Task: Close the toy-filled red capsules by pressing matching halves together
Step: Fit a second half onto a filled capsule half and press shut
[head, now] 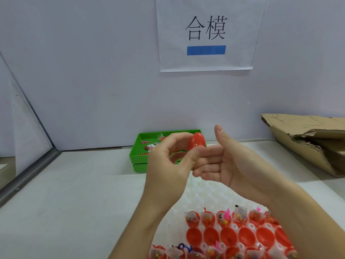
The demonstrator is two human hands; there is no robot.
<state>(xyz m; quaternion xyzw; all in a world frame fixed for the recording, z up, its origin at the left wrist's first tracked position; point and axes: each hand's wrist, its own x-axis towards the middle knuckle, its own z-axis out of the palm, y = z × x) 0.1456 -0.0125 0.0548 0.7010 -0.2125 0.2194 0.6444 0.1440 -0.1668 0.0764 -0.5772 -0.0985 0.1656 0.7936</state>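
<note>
A closed red capsule (197, 142) is held up above the table, pinched between the fingers and thumb of my left hand (168, 165). My right hand (233, 163) is beside it with straight fingers pointing left, touching the left hand's fingertips just under the capsule. Below, a clear blister tray (203, 195) carries a row of red halves filled with toy packets (225, 217), a row of empty red halves (228, 237), and another filled row (214, 252) at the bottom edge.
A green plastic tray (136, 152) with a few loose toys stands against the back wall behind my hands. Flattened cardboard (308, 139) lies at the right. A paper sign (205, 34) hangs on the wall. A metal rail (28, 176) borders the table's left.
</note>
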